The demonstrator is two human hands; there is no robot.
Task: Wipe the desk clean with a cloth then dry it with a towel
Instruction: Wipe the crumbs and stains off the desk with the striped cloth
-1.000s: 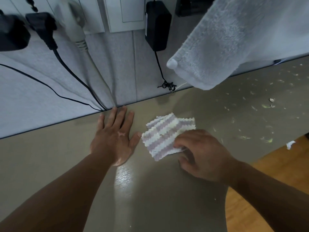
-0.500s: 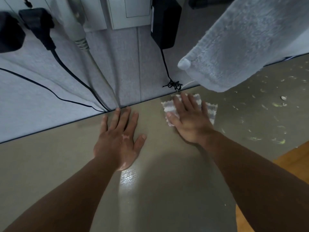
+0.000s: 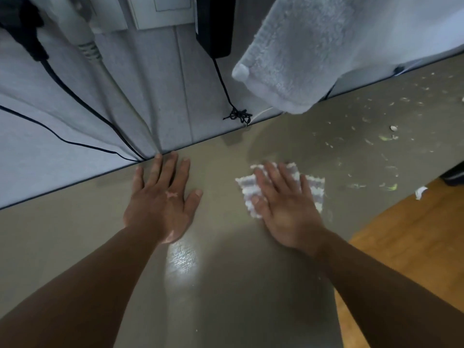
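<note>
A right hand (image 3: 283, 204) presses flat and open on a soft, light striped cloth (image 3: 315, 188) mid-counter (image 3: 226, 285), the left hand (image 3: 160, 199) splayed open beside it, crumbs (image 3: 386, 138) ahead; limp, it likely slides best under a spread palm, while the towel (image 3: 313, 51) hangs above.

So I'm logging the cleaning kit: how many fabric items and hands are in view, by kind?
Striped cloth: 1
Grey towel: 1
Hands: 2, left hand and right hand
Total: 4
</note>
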